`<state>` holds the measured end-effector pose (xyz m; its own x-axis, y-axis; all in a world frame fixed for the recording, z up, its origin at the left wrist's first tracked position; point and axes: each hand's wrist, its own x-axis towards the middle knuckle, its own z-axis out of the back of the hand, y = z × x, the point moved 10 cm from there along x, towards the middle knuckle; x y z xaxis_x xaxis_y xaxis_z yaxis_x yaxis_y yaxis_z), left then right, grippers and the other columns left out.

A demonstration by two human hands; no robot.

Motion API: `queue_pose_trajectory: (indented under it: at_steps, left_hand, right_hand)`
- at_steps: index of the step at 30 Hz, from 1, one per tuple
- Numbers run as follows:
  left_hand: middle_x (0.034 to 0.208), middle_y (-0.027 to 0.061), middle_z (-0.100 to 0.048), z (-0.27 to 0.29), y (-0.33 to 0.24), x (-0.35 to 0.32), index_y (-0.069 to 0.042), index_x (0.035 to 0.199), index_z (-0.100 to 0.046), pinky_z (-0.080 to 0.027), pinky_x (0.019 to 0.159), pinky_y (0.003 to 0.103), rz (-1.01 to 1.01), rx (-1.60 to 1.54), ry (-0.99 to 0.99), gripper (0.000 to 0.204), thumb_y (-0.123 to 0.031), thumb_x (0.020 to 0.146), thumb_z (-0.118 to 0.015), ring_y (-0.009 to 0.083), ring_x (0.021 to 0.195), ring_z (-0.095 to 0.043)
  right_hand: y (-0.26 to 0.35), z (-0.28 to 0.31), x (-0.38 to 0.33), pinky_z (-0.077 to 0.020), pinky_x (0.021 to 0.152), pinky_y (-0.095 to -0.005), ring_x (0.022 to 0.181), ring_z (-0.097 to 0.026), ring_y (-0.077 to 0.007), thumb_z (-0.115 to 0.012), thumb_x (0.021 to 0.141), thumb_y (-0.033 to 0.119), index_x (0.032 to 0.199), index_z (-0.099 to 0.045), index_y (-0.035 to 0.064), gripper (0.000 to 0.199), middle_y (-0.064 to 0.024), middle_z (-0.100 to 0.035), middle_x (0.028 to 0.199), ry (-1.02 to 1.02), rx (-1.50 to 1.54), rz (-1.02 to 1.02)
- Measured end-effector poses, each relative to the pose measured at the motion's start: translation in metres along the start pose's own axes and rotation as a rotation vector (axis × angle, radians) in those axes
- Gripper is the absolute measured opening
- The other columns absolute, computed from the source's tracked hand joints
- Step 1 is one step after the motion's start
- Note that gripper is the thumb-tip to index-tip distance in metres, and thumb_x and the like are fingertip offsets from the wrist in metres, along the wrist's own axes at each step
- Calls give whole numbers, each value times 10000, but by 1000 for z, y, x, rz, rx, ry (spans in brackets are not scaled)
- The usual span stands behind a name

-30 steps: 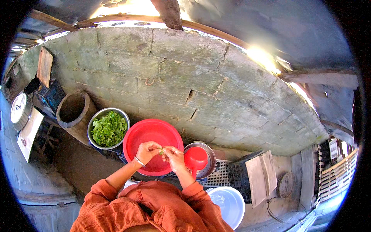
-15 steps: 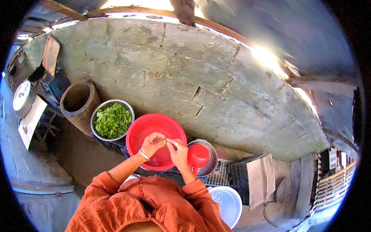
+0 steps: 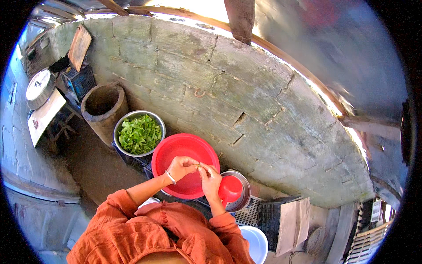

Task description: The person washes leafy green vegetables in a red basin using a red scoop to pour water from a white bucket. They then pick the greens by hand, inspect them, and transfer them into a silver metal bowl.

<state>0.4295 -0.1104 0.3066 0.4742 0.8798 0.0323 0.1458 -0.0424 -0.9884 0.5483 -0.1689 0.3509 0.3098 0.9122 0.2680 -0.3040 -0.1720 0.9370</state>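
Both hands are held together above a red plastic basin [image 3: 169, 147]. My left hand [image 3: 182, 168], with a bracelet at its wrist, pinches one side of a small, thin greenish piece [image 3: 199, 165]. From the other side my right hand [image 3: 210, 181] grips the same piece between its fingertips; its exact kind is too small to make out. Left of the basin, a metal bowl [image 3: 161, 125] holds a heap of torn green leaves [image 3: 140, 134]. Close to my right wrist a red dipper [image 3: 230, 189] rests in a metal pan [image 3: 245, 193].
A round clay-like cylinder [image 3: 105, 115] stands beyond the leaf bowl, against the block wall [image 3: 193, 66]. Farther left are a lidded pot [image 3: 40, 89] and a board [image 3: 46, 115]. To the right lie a perforated crate [image 3: 248, 212], a pale tub [image 3: 256, 244] and a wooden board [image 3: 293, 226].
My view has shifted, so the surroundings sit farther right and slightly lower in the picture. Both hands still pinch the small piece over the basin, with the fingers slightly rearranged.
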Motion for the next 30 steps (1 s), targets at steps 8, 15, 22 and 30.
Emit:
queue_pose_trajectory:
  at_steps: [8,15,22,30]
  left_hand:
    - [789,40,-630,-1,25,5,-37,888,-623,-492,600,218,345,-512,0,119,-121,805,-625,96,668,-582]
    - [796,12,-614,24,10,18,-48,932,-617,-479,620,224,253,-463,-3,150,-163,844,-577,89,670,-556]
    - [919,9,-585,76,-16,31,-102,1164,-506,-485,707,275,281,-547,-63,314,-190,866,-543,105,764,-557]
    - [885,10,-591,165,-8,33,-86,1086,-549,-492,683,259,337,-531,-66,248,-163,851,-562,91,731,-564]
  right_hand:
    - [54,-12,8,-494,649,-295,763,-598,-230,-623,718,-36,1004,-624,43,296,-118,-586,858,76,-386,560]
    - [85,-44,38,-492,657,-313,763,-591,-244,-631,702,-42,935,-627,33,245,-120,-583,855,254,-383,662]
    - [168,-72,126,-470,676,-325,748,-577,-254,-615,735,2,835,-617,15,100,-120,-582,822,116,-388,758]
    - [309,-130,290,-447,648,-329,713,-562,-262,-561,790,31,850,-603,23,74,-121,-568,779,-171,-506,911]
